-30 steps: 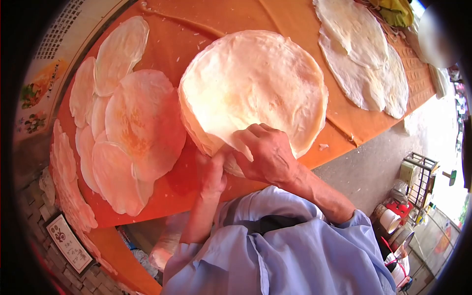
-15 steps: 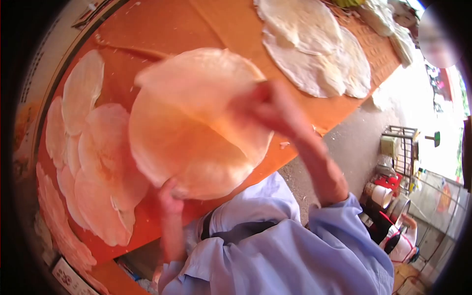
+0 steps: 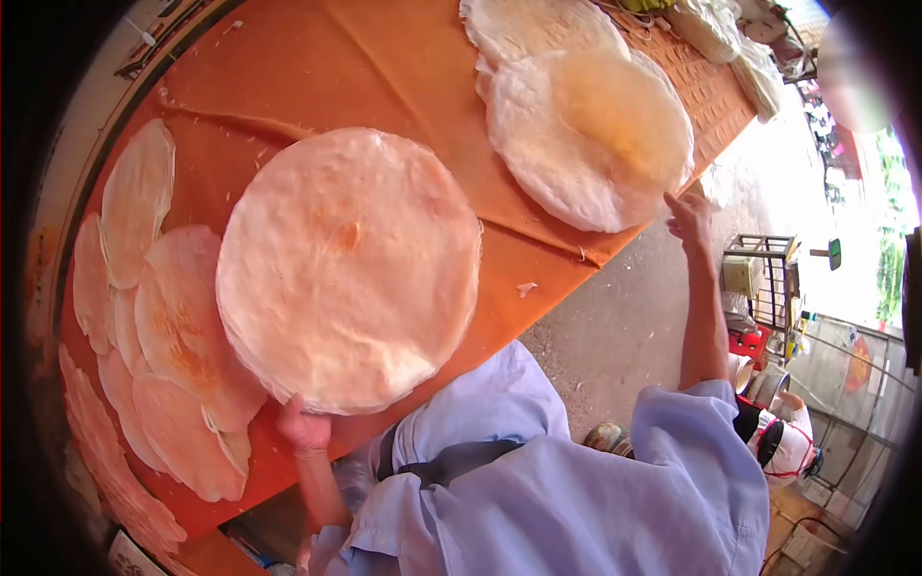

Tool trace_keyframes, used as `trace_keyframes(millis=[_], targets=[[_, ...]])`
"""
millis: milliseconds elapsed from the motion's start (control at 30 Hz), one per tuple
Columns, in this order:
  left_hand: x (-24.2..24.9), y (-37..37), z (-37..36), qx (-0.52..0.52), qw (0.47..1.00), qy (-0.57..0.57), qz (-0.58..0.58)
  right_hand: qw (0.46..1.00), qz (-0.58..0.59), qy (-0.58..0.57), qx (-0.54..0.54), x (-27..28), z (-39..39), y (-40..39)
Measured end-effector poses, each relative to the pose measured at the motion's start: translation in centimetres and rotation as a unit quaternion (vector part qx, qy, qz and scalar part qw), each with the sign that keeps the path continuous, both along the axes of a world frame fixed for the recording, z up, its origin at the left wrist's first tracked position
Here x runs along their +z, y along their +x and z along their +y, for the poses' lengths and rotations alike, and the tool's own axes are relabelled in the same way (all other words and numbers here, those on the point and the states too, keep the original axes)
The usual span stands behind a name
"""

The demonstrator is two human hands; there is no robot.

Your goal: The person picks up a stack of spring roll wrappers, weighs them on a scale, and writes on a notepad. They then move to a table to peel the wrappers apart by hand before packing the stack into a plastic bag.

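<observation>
A thick stack of large, pale, round, dough-like sheets (image 3: pixel 351 259) lies on the orange-covered table in front of me. My left hand (image 3: pixel 305 429) is closed at the stack's near edge, thumb against the rim; its other fingers are partly hidden. To the right, a thin round sheet (image 3: pixel 586 134) with a yellowish, see-through middle lies over other sheets. My right hand (image 3: pixel 693 221) reaches to that sheet's near right rim, beside the table edge, fingertips pinched at the border.
Overlapping pale sheets (image 3: pixel 182 336) cover the table's left side. White bags (image 3: pixel 711 29) sit at the far right corner. Past the table edge are grey floor (image 3: pixel 595 326), a metal rack (image 3: pixel 768 278) and another person (image 3: pixel 783 442) at lower right.
My right hand has moved from above the stack to the right pile, and a thin sheet now lies spread there. My left hand has shifted slightly left and down along the stack's rim.
</observation>
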State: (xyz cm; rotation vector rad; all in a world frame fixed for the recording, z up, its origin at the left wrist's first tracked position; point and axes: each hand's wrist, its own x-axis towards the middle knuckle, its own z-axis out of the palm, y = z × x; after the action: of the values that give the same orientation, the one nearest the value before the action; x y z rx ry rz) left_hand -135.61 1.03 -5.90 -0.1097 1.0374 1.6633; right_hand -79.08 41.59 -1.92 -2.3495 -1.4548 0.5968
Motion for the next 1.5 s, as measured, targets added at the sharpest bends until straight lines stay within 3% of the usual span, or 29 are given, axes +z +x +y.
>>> trace_keyframes(millis=[33, 100, 133, 167, 200, 233, 300, 333, 367, 433, 500, 633, 767, 833, 933, 1067, 1167, 1200, 1300, 1333, 1433, 1500], targets=[[0.7, 0.3, 0.2, -0.001, 1.0, 0.017, -0.011, 0.972, -0.225, 0.059, 0.04, 0.7, -1.4, -2.5], [1.9, 1.1, 0.9, -0.004, 0.999, 0.033, 0.033, 0.906, -0.242, 0.308, 0.161, 0.9, -3.4, -8.4], [2.6, 1.6, 1.4, -0.009, 0.996, 0.023, 0.088, 0.923, -0.095, 0.308, 0.211, 1.9, -5.0, -13.4], [3.3, 1.9, 1.9, -0.016, 0.989, 0.012, 0.145, 0.94, 0.019, 0.212, 0.267, 2.4, -6.6, -18.3], [3.9, 2.1, 2.4, -0.024, 0.986, 0.021, 0.164, 0.939, 0.21, -0.007, 0.272, 5.4, -9.2, -24.0], [4.4, 2.1, 2.9, -0.03, 0.982, 0.028, 0.185, 0.841, 0.415, -0.108, 0.33, 6.5, -11.9, -27.5], [5.6, 2.5, 4.3, -0.059, 0.944, 0.033, 0.324, 0.756, 0.409, -0.142, 0.491, 8.3, -16.3, -34.2], [5.9, 2.6, 4.5, -0.087, 0.928, 0.023, 0.361, 0.711, 0.396, -0.091, 0.574, 8.6, -17.5, -35.9], [7.1, 2.8, 5.5, -0.103, 0.94, 0.034, 0.325, 0.695, 0.371, -0.026, 0.615, 8.5, -18.2, -37.1], [9.1, 3.6, 7.3, -0.095, 0.95, 0.051, 0.291, 0.707, 0.317, 0.003, 0.632, 6.8, -18.4, -38.1], [9.7, 4.2, 7.9, -0.051, 0.951, 0.066, 0.296, 0.707, 0.352, -0.014, 0.613, 7.3, -18.3, -38.0], [8.9, 3.4, 7.2, -0.083, 0.958, 0.047, 0.272, 0.727, 0.303, 0.043, 0.615, 9.0, -19.7, -39.2], [8.7, 3.4, 7.1, -0.063, 0.966, 0.049, 0.246, 0.736, 0.372, -0.026, 0.565, 6.6, -18.8, -38.7], [9.2, 3.7, 7.5, -0.046, 0.972, 0.053, 0.226, 0.738, 0.352, 0.014, 0.575, 7.3, -19.0, -39.4], [9.3, 3.1, 6.7, -0.108, 0.951, 0.009, 0.29, 0.758, 0.306, 0.101, 0.567, 9.1, -19.5, -41.1], [11.1, 3.1, 8.4, -0.148, 0.934, 0.014, 0.326, 0.755, 0.391, 0.042, 0.524, 7.5, -19.1, -42.4], [10.9, 3.2, 8.5, -0.132, 0.935, 0.013, 0.329, 0.77, 0.358, 0.01, 0.528, 6.6, -18.7, -42.1], [10.5, 3.4, 8.2, -0.122, 0.942, 0.001, 0.312, 0.771, 0.361, 0.048, 0.522, 6.6, -18.5, -41.9], [8.7, 3.3, 6.8, -0.093, 0.948, -0.038, 0.301, 0.841, 0.362, -0.074, 0.395, 6.7, -17.0, -40.4], [8.3, 3.2, 6.6, -0.085, 0.947, -0.05, 0.304, 0.863, 0.345, -0.06, 0.364, 6.3, -16.1, -40.1], [7.8, 3.5, 7.0, -0.056, 0.951, -0.044, 0.301, 0.835, 0.335, -0.006, 0.436, 6.6, -17.9, -41.0], [9.1, 3.5, 7.1, -0.078, 0.954, -0.022, 0.288, 0.762, 0.363, 0.018, 0.536, 6.4, -19.5, -41.9]])
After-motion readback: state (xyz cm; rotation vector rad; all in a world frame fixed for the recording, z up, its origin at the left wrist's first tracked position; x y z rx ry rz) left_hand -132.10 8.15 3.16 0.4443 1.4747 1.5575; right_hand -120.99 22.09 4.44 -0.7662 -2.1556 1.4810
